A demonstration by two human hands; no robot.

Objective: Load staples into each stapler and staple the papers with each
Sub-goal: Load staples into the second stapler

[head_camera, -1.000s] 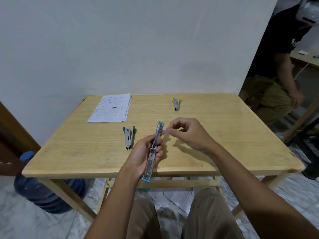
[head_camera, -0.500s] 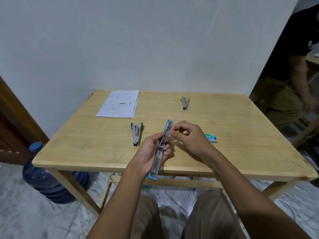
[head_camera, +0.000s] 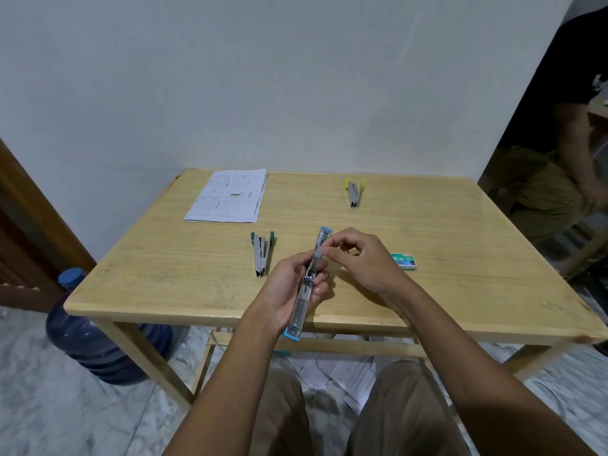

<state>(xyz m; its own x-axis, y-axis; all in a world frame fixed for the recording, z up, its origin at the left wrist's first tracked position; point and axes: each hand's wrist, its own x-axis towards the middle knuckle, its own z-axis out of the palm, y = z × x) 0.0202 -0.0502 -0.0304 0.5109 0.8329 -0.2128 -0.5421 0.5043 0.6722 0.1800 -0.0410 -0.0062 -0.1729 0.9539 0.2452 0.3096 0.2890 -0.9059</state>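
Observation:
My left hand (head_camera: 289, 291) grips a blue-ended stapler (head_camera: 304, 301), folded out flat above the table's near edge. My right hand (head_camera: 362, 261) pinches something small and grey, likely a strip of staples, against the stapler's far half near its blue tip. A green-ended stapler (head_camera: 261, 255) lies spread on the table to the left of my hands. A yellow-ended stapler (head_camera: 354, 193) lies further back on the right. The stack of printed papers (head_camera: 230, 195) rests at the back left. A small green staple box (head_camera: 404, 261) sits just right of my right hand.
The wooden table (head_camera: 460, 291) stands against a white wall. A blue water jug (head_camera: 95, 337) sits on the floor at the left, beside a brown door. Another person (head_camera: 559, 159) crouches at the right edge. Loose papers lie on the floor under the table.
The camera has shifted, which brings the staple box into view beside my right hand. My right fingers have moved along the stapler's far half. The left hand keeps its grip.

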